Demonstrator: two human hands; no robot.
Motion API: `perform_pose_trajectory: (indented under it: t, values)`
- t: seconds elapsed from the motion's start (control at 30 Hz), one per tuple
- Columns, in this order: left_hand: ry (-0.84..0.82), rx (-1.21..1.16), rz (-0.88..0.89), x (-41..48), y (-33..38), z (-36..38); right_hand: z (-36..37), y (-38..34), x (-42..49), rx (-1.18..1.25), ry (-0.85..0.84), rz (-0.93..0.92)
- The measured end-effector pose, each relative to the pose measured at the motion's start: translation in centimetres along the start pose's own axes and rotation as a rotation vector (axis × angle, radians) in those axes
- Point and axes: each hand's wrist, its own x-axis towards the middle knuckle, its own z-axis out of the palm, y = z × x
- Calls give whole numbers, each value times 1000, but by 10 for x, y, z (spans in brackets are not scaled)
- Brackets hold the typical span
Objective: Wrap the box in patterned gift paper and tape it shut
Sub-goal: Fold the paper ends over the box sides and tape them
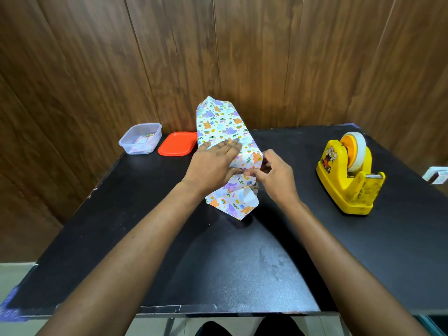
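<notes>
The box (224, 127) lies lengthwise on the black table (218, 263), covered in white gift paper with purple and orange cartoon prints. Its far paper end stands open toward the wall. The near paper end (232, 200) hangs loose past the box and shows its white inside. My left hand (213, 163) lies flat on top of the wrapped box, fingers spread. My right hand (274, 173) pinches the paper's edge at the near right corner, thumb and forefinger touching my left thumb. The box itself is hidden under the paper.
A yellow tape dispenser (349, 175) with a white roll stands at the right. A clear plastic tub (140, 139) and its orange lid (178, 146) sit at the back left. A small white object (436, 175) lies at the right edge. Wooden wall behind.
</notes>
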Motion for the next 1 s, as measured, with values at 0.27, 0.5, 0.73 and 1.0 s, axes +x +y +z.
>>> perform_pose_trajectory:
  t: [0.27, 0.5, 0.73, 1.0]
  values:
    - [-87, -35, 23, 0, -4, -4, -16, 0, 2, 6, -135, 0]
    - [-120, 8, 20, -2, -3, -8, -48, -10, -14, 31, 175, -2]
    - [-137, 44, 7, -5, -3, -12, -145, 13, -26, -718, 423, 440]
    - [-129, 71, 5, -4, 3, -12, -182, 26, -2, -139, 297, 665]
